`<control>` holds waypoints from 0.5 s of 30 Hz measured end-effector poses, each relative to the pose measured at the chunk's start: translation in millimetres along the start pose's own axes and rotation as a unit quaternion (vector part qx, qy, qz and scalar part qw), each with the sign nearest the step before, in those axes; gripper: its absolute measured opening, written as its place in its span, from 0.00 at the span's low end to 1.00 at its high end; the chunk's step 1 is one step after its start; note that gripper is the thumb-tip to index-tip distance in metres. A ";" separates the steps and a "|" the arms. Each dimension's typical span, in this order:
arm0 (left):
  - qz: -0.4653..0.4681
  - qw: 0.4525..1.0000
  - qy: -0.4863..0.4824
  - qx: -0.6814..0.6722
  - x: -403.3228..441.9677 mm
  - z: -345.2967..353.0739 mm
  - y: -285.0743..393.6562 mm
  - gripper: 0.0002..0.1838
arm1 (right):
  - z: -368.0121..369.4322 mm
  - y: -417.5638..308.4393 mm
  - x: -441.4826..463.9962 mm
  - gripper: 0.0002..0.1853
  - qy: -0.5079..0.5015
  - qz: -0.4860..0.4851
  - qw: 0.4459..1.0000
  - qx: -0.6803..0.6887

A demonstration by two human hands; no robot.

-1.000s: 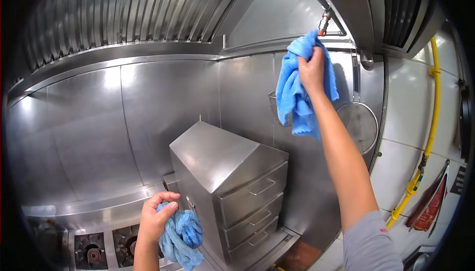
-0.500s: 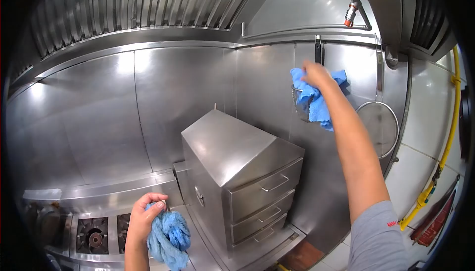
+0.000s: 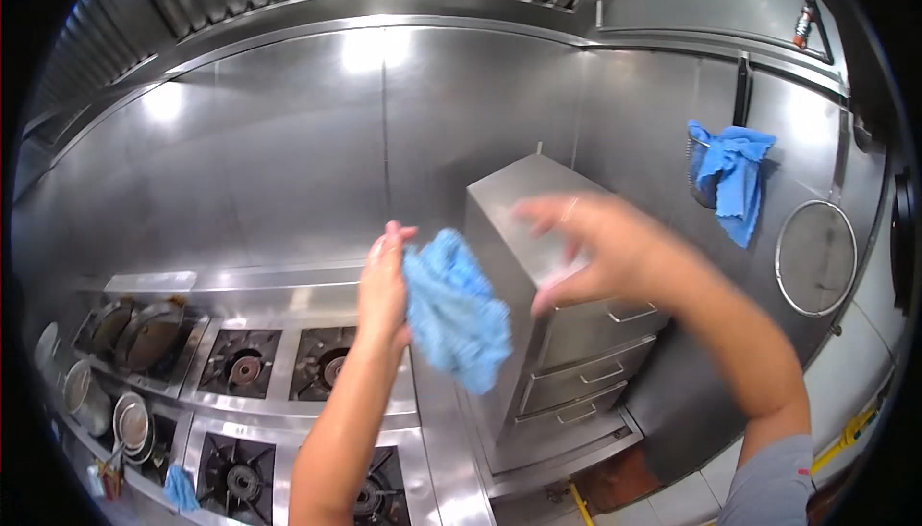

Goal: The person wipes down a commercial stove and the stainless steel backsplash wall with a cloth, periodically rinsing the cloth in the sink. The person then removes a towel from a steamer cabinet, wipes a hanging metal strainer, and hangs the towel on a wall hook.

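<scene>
My left hand is closed on a crumpled light-blue cloth, held up in front of the steel wall above the stove. Some of its fingers are hidden behind the cloth. My right hand holds nothing; its fingers are spread apart, slightly smeared by motion, in front of the steel drawer unit. A second blue cloth hangs on the right wall, draped over a mesh utensil with a black handle.
A round flat strainer hangs on the right wall. Gas burners line the stove at lower left, with dark pans and pots. Another blue cloth lies near the front edge. A yellow pipe runs at right.
My right hand has let go of the cloth on the wall and moved left and down. My left hand has raised its cloth to the right. The view has turned left.
</scene>
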State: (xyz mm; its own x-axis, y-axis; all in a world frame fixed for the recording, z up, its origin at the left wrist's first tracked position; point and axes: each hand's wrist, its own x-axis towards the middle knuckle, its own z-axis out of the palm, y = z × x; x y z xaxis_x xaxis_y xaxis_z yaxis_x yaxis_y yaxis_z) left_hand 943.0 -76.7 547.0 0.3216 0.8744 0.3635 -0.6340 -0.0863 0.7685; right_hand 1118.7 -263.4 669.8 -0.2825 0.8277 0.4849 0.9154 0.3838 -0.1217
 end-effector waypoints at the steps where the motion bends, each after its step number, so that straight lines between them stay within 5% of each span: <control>1: -0.013 1.000 0.005 -0.028 2.2 6.2 -0.8 0.26 | 46.8 4.3 -3.9 0.47 0.017 -0.090 0.996 0.013; 2: -0.010 1.000 0.008 -0.028 -0.1 8.5 -2.0 0.26 | 78.3 -6.1 -4.2 0.49 0.014 -0.076 0.995 -0.067; 3: -0.021 0.998 0.003 -0.056 -1.4 11.1 -2.3 0.26 | 93.8 -20.0 -1.9 0.35 0.011 -0.027 0.997 -0.066; 4: -0.031 0.996 -0.006 -0.085 -0.6 14.0 -0.1 0.27 | 99.0 -17.5 6.3 0.35 0.015 -0.029 0.997 -0.071; 6: -0.052 0.997 -0.052 -0.036 -2.7 -2.6 3.5 0.27 | 102.2 3.9 19.3 0.19 0.030 0.019 0.999 -0.017; 7: -0.015 0.995 -0.079 0.056 -11.8 -6.0 10.6 0.26 | 93.3 8.6 24.8 0.19 0.041 0.033 0.998 -0.033; 9: 0.039 0.966 -0.111 0.231 -11.0 -34.3 4.5 0.30 | 71.7 16.7 37.3 0.12 0.227 -0.043 0.970 -0.073; 13: 0.182 0.867 -0.112 0.449 -4.7 -53.7 3.7 0.30 | 55.9 27.1 60.8 0.11 0.343 -0.101 0.915 -0.186; 15: 0.146 0.868 -0.099 0.464 -3.9 -56.1 18.6 0.26 | 61.0 22.7 79.5 0.11 0.279 -0.007 0.958 0.060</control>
State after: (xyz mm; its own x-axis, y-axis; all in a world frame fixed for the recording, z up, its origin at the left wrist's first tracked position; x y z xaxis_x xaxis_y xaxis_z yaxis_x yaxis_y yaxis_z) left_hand 890.6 -54.9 530.4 0.4146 0.6592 0.6273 0.1020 -0.7186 0.6879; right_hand 1099.5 -163.9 652.7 -0.0662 0.4877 0.8705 0.8641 0.4642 -0.1944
